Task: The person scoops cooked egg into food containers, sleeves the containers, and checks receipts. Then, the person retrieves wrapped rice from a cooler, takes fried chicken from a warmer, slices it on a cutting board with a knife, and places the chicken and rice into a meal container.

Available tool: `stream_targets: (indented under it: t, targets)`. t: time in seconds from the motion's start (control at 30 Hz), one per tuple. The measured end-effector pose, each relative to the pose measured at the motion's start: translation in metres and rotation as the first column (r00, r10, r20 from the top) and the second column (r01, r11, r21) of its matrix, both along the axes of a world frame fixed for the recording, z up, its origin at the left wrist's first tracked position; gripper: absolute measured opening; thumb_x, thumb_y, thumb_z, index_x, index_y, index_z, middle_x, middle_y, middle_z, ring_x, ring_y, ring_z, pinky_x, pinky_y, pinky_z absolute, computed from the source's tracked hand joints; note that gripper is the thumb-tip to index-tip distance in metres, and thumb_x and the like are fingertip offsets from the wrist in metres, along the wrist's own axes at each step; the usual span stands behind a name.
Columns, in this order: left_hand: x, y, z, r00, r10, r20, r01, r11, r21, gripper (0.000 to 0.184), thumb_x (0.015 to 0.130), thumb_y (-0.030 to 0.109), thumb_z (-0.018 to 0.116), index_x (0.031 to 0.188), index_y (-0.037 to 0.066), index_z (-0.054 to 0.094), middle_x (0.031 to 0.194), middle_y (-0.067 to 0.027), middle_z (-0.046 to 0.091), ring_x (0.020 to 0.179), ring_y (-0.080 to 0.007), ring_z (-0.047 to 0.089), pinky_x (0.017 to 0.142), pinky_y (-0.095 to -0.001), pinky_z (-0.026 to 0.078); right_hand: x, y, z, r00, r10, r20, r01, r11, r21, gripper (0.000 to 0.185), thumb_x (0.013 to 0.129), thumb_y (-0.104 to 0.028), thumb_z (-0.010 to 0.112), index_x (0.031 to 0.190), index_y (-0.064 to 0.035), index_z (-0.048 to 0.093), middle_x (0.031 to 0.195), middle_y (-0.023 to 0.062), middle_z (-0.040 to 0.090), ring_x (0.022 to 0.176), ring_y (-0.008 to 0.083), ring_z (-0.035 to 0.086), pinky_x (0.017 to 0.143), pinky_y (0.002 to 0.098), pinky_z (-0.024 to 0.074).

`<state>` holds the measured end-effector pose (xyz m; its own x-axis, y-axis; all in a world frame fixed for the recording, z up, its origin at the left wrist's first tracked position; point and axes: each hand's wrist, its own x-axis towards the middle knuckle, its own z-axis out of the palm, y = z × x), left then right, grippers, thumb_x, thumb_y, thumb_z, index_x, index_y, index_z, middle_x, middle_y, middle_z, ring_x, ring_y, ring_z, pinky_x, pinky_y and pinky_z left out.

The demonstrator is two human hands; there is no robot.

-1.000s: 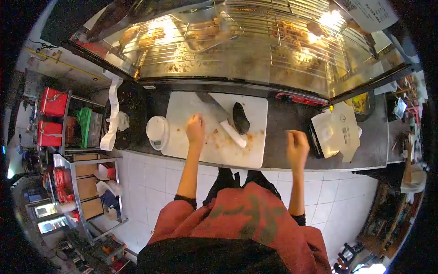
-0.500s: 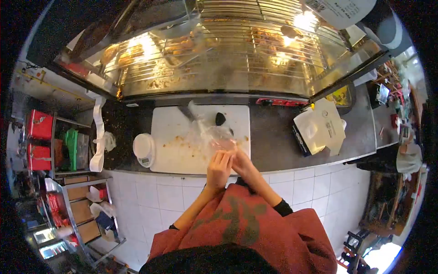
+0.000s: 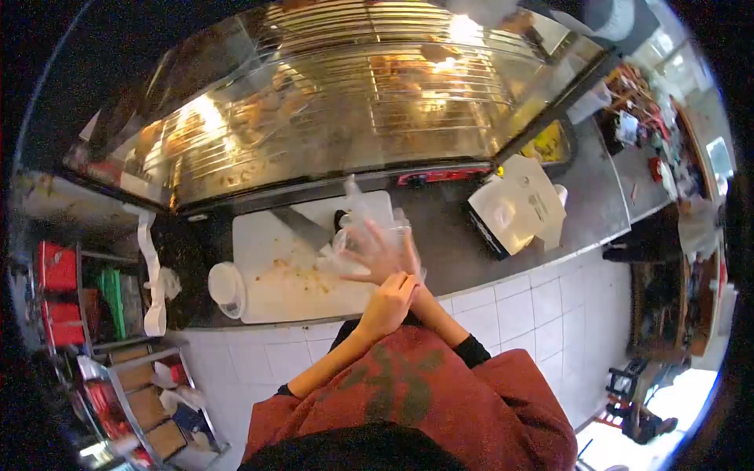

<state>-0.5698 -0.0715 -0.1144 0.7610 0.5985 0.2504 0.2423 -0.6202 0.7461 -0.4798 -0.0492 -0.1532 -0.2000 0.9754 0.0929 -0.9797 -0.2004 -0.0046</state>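
My right hand [image 3: 385, 255] is spread, fingers apart, inside a clear disposable plastic glove [image 3: 355, 202]. The loose glove tips stick out past its fingers. At the right wrist, my left hand [image 3: 386, 304] is closed in a pinch on the glove's cuff. Both hands are over the right part of a white cutting board [image 3: 263, 271] dotted with brown crumbs. A broad-bladed knife [image 3: 302, 229] lies on the board left of the gloved hand. Partly hidden behind the glove is a small dark object [image 3: 340, 219] that I cannot identify.
A white kitchen scale [image 3: 227, 287] stands at the board's left. Behind the counter rises a lit glass cabinet [image 3: 314, 149] with food on wire racks. An open carton box [image 3: 518, 206] sits to the right. A metal shelf [image 3: 149, 373] stands at the left.
The right hand's fingers have spread out inside the glove, while the left hand has drawn back to its wrist. My view has turned, shifting the counter.
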Motion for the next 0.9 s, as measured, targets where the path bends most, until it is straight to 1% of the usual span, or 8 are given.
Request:
stream_targets:
  t: [0.33, 0.37, 0.4, 0.43, 0.57, 0.67, 0.73, 0.9]
  targets:
    - [0.02, -0.019, 0.011, 0.969, -0.217, 0.121, 0.233, 0.963, -0.139, 0.009, 0.078, 0.006, 0.057, 0.087, 0.004, 0.054, 0.082, -0.0133, 0.057, 0.077, -0.032, 0.058, 0.067, -0.0366, 0.048, 0.014, -0.026, 0.013, 0.966, 0.224, -0.127, -0.226, 0.974, 0.001, 0.067, 0.078, -0.072, 0.023, 0.134, -0.0342, 0.03, 0.142, 0.011, 0.021, 0.129, 0.0415, 0.014, 0.096, 0.0674, 0.0142]
    - [0.02, -0.019, 0.012, 0.966, -0.229, 0.118, 0.244, 0.96, -0.134, 0.009, 0.078, 0.006, 0.057, 0.087, 0.004, 0.054, 0.082, -0.0133, 0.057, 0.077, -0.032, 0.058, 0.067, -0.0366, 0.048, 0.015, -0.024, 0.013, 0.424, 0.129, -0.896, -0.4, 0.915, -0.058, 0.066, 0.079, -0.069, 0.026, 0.134, -0.0333, 0.031, 0.143, 0.0096, 0.021, 0.13, 0.0398, 0.013, 0.097, 0.0654, 0.0149]
    - [0.02, -0.02, 0.013, 0.963, -0.242, 0.117, 0.258, 0.953, -0.161, 0.009, 0.078, 0.006, 0.057, 0.087, 0.004, 0.054, 0.083, -0.0131, 0.057, 0.077, -0.0316, 0.058, 0.067, -0.0361, 0.048, 0.013, -0.022, 0.012, 0.613, 0.161, -0.774, -0.323, 0.944, -0.059, 0.064, 0.079, -0.067, 0.028, 0.133, -0.0318, 0.032, 0.141, 0.0097, 0.022, 0.129, 0.0391, 0.015, 0.096, 0.0637, 0.0163]
    - [0.02, -0.02, 0.014, 0.96, -0.255, 0.115, 0.273, 0.944, -0.186, 0.009, 0.078, 0.005, 0.057, 0.087, 0.003, 0.054, 0.083, -0.0129, 0.057, 0.077, -0.0311, 0.058, 0.067, -0.0357, 0.048, 0.017, -0.017, 0.014, 0.952, 0.156, -0.262, -0.168, 0.985, -0.026, 0.062, 0.079, -0.064, 0.029, 0.132, -0.0303, 0.033, 0.139, 0.0098, 0.024, 0.127, 0.0383, 0.017, 0.095, 0.062, 0.0177]
    - [0.022, -0.015, 0.024, 0.953, -0.27, 0.138, 0.284, 0.954, -0.092, 0.01, 0.08, 0.005, 0.056, 0.09, 0.003, 0.056, 0.084, -0.0111, 0.058, 0.077, -0.0278, 0.059, 0.066, -0.0353, 0.048, 0.059, -0.002, 0.018, 0.972, -0.223, 0.073, 0.226, 0.973, -0.044, 0.056, 0.08, -0.054, 0.036, 0.127, -0.0244, 0.038, 0.131, 0.0102, 0.032, 0.121, 0.0352, 0.025, 0.092, 0.055, 0.0232]
    - [0.026, -0.007, 0.028, 0.933, -0.348, 0.096, 0.357, 0.928, -0.105, 0.019, 0.08, 0.002, 0.054, 0.099, 0.004, 0.055, 0.09, -0.0132, 0.058, 0.089, -0.0288, 0.057, 0.077, -0.0354, 0.047, 0.123, 0.01, 0.024, 0.714, -0.584, 0.387, 0.642, 0.767, -0.026, 0.051, 0.08, -0.046, 0.04, 0.124, -0.02, 0.041, 0.125, 0.0104, 0.038, 0.116, 0.0329, 0.031, 0.09, 0.0498, 0.0273]
    - [0.027, -0.011, 0.027, 0.905, -0.422, 0.059, 0.426, 0.888, -0.174, 0.03, 0.079, 0.0, 0.053, 0.108, 0.004, 0.05, 0.102, -0.0156, 0.053, 0.101, -0.0323, 0.051, 0.089, -0.0368, 0.042, 0.167, 0.013, 0.019, 0.184, -0.414, 0.892, 0.809, 0.579, 0.102, 0.047, 0.08, -0.041, 0.043, 0.121, -0.017, 0.044, 0.121, 0.0106, 0.041, 0.113, 0.0314, 0.035, 0.089, 0.0464, 0.0301]
    - [0.005, -0.016, 0.008, 0.871, -0.489, 0.048, 0.484, 0.837, -0.257, 0.032, 0.081, 0.004, 0.054, 0.112, 0.005, 0.049, 0.114, -0.0158, 0.048, 0.103, -0.0329, 0.05, 0.088, -0.0362, 0.043, 0.232, 0.011, 0.028, -0.253, -0.234, 0.939, 0.905, 0.284, 0.315, 0.039, 0.081, -0.028, 0.051, 0.116, -0.0097, 0.049, 0.112, 0.0111, 0.051, 0.106, 0.0275, 0.045, 0.085, 0.0377, 0.037]
